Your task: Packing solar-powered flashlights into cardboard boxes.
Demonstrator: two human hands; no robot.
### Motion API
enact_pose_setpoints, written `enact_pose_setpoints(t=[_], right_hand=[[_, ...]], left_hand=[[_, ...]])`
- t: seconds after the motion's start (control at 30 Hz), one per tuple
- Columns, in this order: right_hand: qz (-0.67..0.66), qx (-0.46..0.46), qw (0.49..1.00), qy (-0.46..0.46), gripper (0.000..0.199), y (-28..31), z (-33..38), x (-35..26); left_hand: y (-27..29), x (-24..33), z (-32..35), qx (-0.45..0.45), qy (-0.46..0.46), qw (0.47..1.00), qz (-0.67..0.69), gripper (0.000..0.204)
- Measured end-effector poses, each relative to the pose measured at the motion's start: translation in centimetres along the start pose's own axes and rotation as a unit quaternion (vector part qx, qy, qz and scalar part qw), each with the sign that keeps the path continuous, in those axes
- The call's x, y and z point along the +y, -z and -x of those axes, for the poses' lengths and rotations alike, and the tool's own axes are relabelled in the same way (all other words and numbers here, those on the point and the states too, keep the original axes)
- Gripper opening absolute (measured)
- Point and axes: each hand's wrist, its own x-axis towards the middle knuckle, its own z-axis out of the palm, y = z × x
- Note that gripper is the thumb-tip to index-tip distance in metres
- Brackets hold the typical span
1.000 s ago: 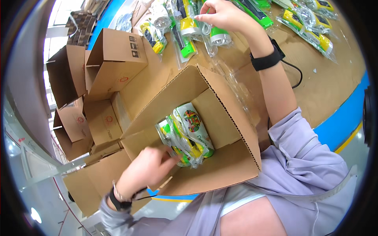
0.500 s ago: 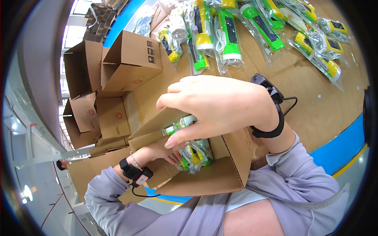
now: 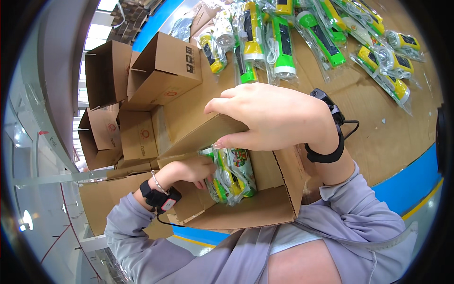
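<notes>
An open cardboard box (image 3: 246, 215) stands in front of my body. Inside lie several flashlights in clear plastic bags (image 3: 231, 182), green and yellow, beside a printed white-and-green cylinder (image 3: 242, 165). My left hand (image 3: 193, 170) reaches over the box's left side, fingers loosely bent and apart next to the bagged flashlights. I see nothing held in it; whether it touches the plastic is unclear. My right hand (image 3: 272, 116) is over the far side, thumb and fingers spread on either side of the raised flap (image 3: 203, 135). Contact with the flap cannot be made out.
More bagged flashlights (image 3: 283, 45) in green and yellow lie across the cardboard-covered table (image 3: 354, 102). Several open cardboard boxes (image 3: 165, 71) stand at the left, some stacked. A blue strip (image 3: 411, 175) runs along the table's edge. Both wrists carry small strapped devices with cables.
My left hand has drawn back left from the bagged flashlights, its fingers more bent. My right hand has shifted slightly right, and the far flap shows more between thumb and fingers.
</notes>
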Motion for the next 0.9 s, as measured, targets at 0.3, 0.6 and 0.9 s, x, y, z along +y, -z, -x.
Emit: enact_pose_setpoints(t=[0.3, 0.6, 0.9], right_hand=[[-0.014, -0.040, 0.999, -0.022, 0.049, 0.3, 0.0, -0.3], [-0.030, -0.031, 0.998, -0.044, 0.051, -0.1, -0.2, 0.1], [-0.016, 0.000, 1.000, 0.016, 0.049, -0.7, -0.9, 0.5]], left_hand=[[-1.5, -0.3, -1.2, 0.122, -0.015, 0.991, -0.059, 0.049], [-3.8, -1.0, 6.2, 0.302, -0.222, 0.907, -0.192, 0.033], [-3.9, -3.5, 6.4, 0.303, -0.199, 0.919, -0.151, 0.038]])
